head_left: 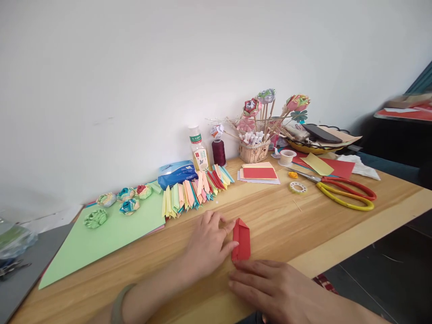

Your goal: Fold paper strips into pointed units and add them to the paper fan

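A small red paper [243, 243] lies on the wooden table in front of me, folded along its left side and at its top corners. My left hand [211, 240] steadies it from the left, index finger by the upper left corner and thumb on the lower left edge. At the paper's bottom edge is my right hand [266, 288], its fingers stretched out flat and the index fingertip touching the lower left corner. My right thumb is hidden.
Folded paper strips [192, 193] stand in a row behind my left hand. Several paper flowers [129, 206] rest on a green sheet [111, 243] at left. Large scissors [347, 191], a tape roll [298, 187] and stacked paper cards [259, 173] lie toward the right. A flower basket [254, 153] stands behind.
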### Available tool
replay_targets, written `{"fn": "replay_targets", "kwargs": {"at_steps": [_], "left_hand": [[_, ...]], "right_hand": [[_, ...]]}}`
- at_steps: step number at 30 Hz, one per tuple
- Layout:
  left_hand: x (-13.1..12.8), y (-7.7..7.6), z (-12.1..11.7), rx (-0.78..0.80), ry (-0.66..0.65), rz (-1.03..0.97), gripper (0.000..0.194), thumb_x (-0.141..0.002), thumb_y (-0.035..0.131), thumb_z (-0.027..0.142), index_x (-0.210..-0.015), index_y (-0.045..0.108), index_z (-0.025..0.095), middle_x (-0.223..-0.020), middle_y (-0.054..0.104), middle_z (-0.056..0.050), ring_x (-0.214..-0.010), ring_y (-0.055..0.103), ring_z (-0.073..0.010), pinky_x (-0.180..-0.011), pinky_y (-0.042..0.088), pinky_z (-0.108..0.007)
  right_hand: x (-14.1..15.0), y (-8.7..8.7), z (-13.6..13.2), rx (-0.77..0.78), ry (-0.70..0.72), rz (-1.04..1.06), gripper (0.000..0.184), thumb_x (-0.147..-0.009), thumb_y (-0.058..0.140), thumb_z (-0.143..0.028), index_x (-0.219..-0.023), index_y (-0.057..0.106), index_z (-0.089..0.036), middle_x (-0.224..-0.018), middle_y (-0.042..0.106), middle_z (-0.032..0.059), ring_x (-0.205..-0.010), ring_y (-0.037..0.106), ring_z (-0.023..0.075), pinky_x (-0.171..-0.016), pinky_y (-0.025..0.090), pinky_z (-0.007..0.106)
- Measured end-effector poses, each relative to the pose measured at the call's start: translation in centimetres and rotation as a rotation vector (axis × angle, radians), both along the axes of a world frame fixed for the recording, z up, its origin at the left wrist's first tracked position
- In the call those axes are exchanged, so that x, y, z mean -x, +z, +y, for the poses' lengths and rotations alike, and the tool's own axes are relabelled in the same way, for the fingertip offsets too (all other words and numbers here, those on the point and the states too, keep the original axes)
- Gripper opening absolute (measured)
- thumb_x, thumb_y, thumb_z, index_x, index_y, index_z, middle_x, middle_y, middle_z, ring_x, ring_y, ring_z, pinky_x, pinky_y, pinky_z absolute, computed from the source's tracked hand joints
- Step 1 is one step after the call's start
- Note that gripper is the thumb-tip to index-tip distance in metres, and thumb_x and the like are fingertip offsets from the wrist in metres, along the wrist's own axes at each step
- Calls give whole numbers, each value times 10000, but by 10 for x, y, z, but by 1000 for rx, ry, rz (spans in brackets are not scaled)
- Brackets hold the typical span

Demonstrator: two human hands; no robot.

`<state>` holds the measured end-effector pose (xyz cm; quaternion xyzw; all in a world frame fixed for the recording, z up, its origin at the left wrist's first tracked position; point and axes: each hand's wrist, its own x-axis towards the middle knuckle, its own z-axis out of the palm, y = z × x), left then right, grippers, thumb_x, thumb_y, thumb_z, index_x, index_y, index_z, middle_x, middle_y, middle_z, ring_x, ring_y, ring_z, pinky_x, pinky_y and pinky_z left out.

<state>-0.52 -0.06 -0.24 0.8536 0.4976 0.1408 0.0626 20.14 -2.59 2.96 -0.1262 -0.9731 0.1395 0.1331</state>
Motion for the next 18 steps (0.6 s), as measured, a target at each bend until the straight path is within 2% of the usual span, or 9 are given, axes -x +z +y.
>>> {"fn": "replay_targets", "kwargs": {"at_steps": [2,4,6,9,14,18], "left_hand": [[-1,0,0,42,-32,-59,424,-862,604,346,-1272,534,263,-1118,519,-70,-1029,425,-249,-905,413,-434],[-1,1,2,67,-68,-98,369,-865,608,301,-1232,567,300,-1113,531,-56,-1026,433,-237,-902,421,-425],[-1,1,4,71,-96,-122,343,-846,635,266,-1186,604,306,-1088,561,-44,-1007,445,-232,-890,427,-423],[1,0,5,22,-91,-192,326,-803,688,234,-1126,650,249,-1018,615,-44,-965,464,-231,-860,436,-413],[3,-2,1,-82,-105,-353,147,-866,586,165,-936,711,202,-795,669,-28,-771,494,-193,-679,456,-331],[4,-5,-1,-101,-88,-322,97,-829,621,130,-882,691,172,-819,681,-29,-776,512,-196,-687,462,-337]], "right_hand": [[-2,-1,9,58,-11,95,393,-889,345,-90,-1237,523,-133,-1142,658,108,-1055,598,173,-899,470,280],[-7,-9,25,63,-133,198,384,-893,347,-98,-1231,520,-149,-1138,653,112,-1043,599,174,-875,486,305],[-13,-19,41,-50,-266,166,374,-896,351,-93,-1211,543,-155,-1200,616,132,-1101,567,206,-894,481,369],[-18,-31,55,-198,-255,64,316,-911,386,-115,-1145,596,-150,-1181,632,119,-1064,586,231,-866,500,396],[-21,-36,50,-408,-279,21,284,-924,376,-118,-1093,605,-124,-1070,671,125,-904,617,243,-735,530,392],[-23,-38,45,-477,-303,25,264,-926,374,-130,-1069,594,-97,-908,673,130,-787,605,233,-658,522,365]]}}
